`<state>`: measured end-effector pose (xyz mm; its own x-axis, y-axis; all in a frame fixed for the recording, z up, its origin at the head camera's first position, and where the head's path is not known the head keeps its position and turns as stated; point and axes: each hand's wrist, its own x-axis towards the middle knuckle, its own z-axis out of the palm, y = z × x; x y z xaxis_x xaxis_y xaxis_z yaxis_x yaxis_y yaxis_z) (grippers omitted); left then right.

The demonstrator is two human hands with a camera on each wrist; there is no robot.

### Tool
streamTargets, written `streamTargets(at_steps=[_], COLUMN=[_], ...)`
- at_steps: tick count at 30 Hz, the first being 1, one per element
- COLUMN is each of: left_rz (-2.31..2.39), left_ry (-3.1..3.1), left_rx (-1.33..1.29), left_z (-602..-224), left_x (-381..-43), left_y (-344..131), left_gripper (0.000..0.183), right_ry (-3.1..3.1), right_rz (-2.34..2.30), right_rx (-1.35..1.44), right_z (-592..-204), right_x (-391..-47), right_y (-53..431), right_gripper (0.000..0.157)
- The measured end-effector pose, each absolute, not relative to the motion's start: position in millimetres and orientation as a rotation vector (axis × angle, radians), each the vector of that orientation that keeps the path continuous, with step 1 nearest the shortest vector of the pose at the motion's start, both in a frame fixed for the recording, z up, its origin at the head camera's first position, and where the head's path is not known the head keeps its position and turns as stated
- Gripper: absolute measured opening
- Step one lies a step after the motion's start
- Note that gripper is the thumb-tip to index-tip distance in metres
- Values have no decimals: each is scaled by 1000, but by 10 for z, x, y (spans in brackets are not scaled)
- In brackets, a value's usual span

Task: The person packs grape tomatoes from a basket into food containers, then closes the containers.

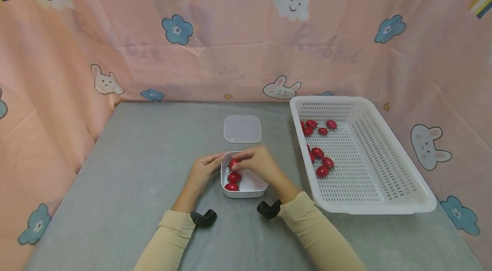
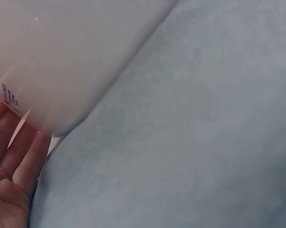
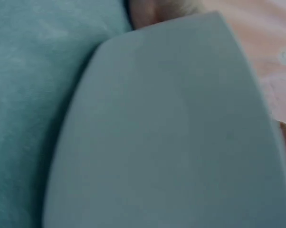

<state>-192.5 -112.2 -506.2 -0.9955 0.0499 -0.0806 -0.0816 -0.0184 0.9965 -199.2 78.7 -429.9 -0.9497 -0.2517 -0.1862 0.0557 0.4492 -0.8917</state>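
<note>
A white square box (image 1: 251,183) stands on the table with a short column of red cherry tomatoes (image 1: 234,177) along its left side. My right hand (image 1: 261,163) reaches over the box's far rim and pinches a cherry tomato (image 1: 233,163) at the far end of that column. My left hand (image 1: 201,173) is at the box's far left corner. In the left wrist view its fingers (image 2: 31,156) lie fairly straight against the box's outer wall (image 2: 62,66). The box's pale side (image 3: 166,128) fills much of the right wrist view.
A translucent lid (image 1: 242,129) lies on the grey table (image 1: 153,155) just behind the box. To the right stands a large white perforated basket (image 1: 373,151), with several cherry tomatoes (image 1: 323,171) along its left side. A pink patterned curtain (image 1: 230,62) hangs behind and at both sides.
</note>
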Motion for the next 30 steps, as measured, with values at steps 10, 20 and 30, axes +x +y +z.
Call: streamTargets(at_steps=[10, 20, 30], left_rz=[2154, 2174, 2196], left_ry=[2151, 2114, 2097], left_rx=[-40, -50, -78], left_z=[-5033, -5026, -5042], left_x=[-1915, -1919, -1933], left_y=[-1112, -1106, -1111], left_gripper=[34, 32, 32], right_ry=[2554, 2489, 2503], right_rz=[-1315, -1425, -1651], right_rx=[-209, -201, -199], right_z=[-4435, -4297, -3733], right_x=[-2005, -2000, -2029], right_y=[690, 747, 931], right_gripper=[26, 25, 29])
